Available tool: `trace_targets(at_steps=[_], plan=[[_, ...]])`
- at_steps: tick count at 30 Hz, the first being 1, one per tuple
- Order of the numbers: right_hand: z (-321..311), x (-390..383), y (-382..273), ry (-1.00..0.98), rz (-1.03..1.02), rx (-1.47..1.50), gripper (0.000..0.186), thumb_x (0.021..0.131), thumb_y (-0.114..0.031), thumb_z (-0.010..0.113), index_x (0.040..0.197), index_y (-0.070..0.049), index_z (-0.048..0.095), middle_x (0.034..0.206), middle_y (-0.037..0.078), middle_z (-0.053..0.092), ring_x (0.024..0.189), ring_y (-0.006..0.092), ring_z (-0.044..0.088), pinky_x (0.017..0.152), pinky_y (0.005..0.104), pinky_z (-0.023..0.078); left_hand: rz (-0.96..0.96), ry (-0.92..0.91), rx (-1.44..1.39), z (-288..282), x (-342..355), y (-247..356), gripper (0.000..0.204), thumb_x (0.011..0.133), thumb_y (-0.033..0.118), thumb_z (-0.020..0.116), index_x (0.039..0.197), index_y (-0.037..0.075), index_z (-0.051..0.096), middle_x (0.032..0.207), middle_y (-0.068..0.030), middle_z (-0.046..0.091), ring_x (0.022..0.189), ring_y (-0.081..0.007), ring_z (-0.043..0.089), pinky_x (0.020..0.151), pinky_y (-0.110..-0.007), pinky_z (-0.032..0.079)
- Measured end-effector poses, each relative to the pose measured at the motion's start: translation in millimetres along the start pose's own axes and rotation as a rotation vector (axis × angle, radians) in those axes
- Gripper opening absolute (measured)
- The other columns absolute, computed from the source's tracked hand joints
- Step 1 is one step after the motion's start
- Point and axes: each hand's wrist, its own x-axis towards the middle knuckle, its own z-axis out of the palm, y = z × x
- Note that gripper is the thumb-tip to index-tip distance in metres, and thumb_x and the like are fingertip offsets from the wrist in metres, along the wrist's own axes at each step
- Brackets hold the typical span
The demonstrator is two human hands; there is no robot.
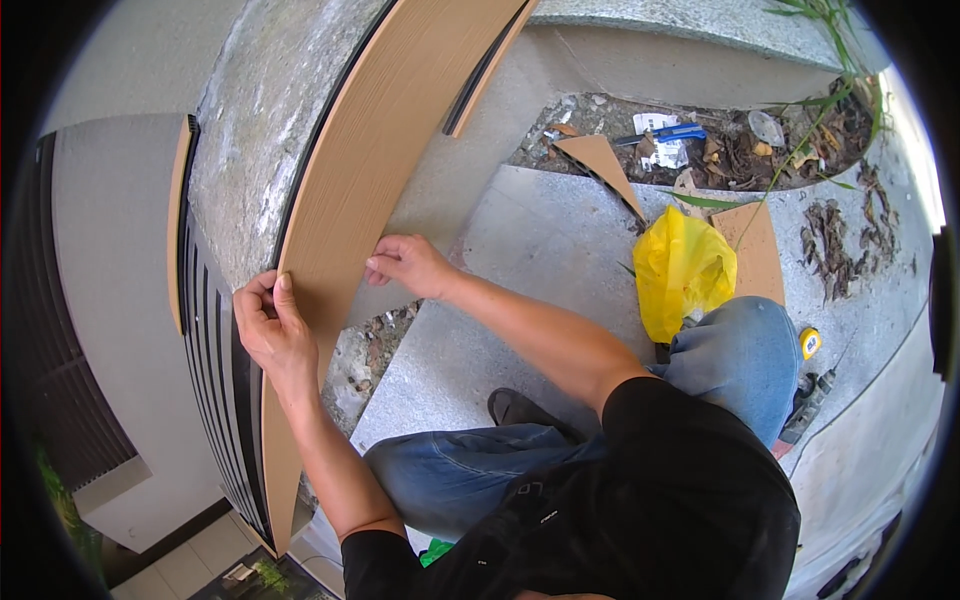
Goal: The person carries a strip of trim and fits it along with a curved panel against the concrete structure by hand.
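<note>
A long, light-brown wood-grain board [365, 130] with a dark edge stands against the rough stone wall, running from the top of the view down to the lower left. My left hand [275, 330] is closed on its left edge, thumb on the face and fingers curled round behind. Beside the opposite edge, my right hand [410, 266] has thumb and fingertips pinched together. Whatever those fingertips may hold is too small to make out.
Grey stone slabs [450, 345] lie below me. To the right are a yellow plastic bag [683, 265], board offcuts [605, 165], a blue utility knife [680, 133], a yellow tape measure [809, 343] and a partly hidden power tool [808, 405]. Dark slats [215, 350] line the left.
</note>
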Motion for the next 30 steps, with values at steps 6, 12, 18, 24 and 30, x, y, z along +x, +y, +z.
trace_targets(at_steps=[6,12,18,24,30], plan=[[-1.0,-1.5,-2.2,0.006,-0.023,-0.02,0.018,0.104,-0.013,0.063,0.107,0.004,0.067,0.093,0.01,0.073,0.084,0.0179,0.072,0.076,0.032,0.06,0.002,-0.003,-0.007,0.7,0.0,2.9,0.017,0.099,0.015,0.071,0.101,-0.001,0.066,0.087,-0.0054,0.059,0.069,-0.0147,0.05,0.064,-0.029,0.046],[-1.0,0.0,0.8,0.017,-0.039,-0.016,0.018,0.104,-0.013,0.063,0.106,0.004,0.067,0.092,0.01,0.073,0.083,0.0181,0.072,0.075,0.0325,0.06,-0.013,-0.004,-0.019,1.0,-0.4,2.3,0.017,0.099,0.015,0.071,0.101,-0.002,0.066,0.088,-0.0057,0.059,0.069,-0.0152,0.05,0.064,-0.03,0.046],[-1.3,-1.1,-0.9,-0.002,-0.036,-0.069,0.021,0.105,-0.015,0.061,0.11,0.004,0.068,0.095,0.01,0.074,0.086,0.0177,0.072,0.079,0.0322,0.06,0.012,0.002,-0.019,1.1,-0.3,-0.6,0.017,0.099,0.015,0.07,0.101,-0.001,0.066,0.089,-0.0065,0.06,0.069,-0.0163,0.051,0.065,-0.031,0.046],[-3.5,-0.1,1.3,0.001,-0.038,-0.066,0.021,0.105,-0.015,0.061,0.11,0.004,0.068,0.094,0.01,0.074,0.085,0.0175,0.072,0.078,0.0321,0.06,0.004,-0.017,-0.012,1.3,-0.4,1.1,0.02,0.102,0.017,0.068,0.102,-0.002,0.066,0.088,-0.0046,0.06,0.073,-0.0127,0.05,0.068,-0.027,0.046],[-1.8,-0.8,-1.9,0.002,-0.007,-0.094,0.021,0.105,-0.015,0.061,0.11,0.004,0.068,0.094,0.011,0.074,0.084,0.0178,0.072,0.078,0.0323,0.061,0.003,-0.023,-0.005,0.2,-1.1,-1.2,0.02,0.102,0.017,0.068,0.103,-0.003,0.065,0.088,-0.0042,0.06,0.073,-0.0124,0.049,0.068,-0.027,0.045]])
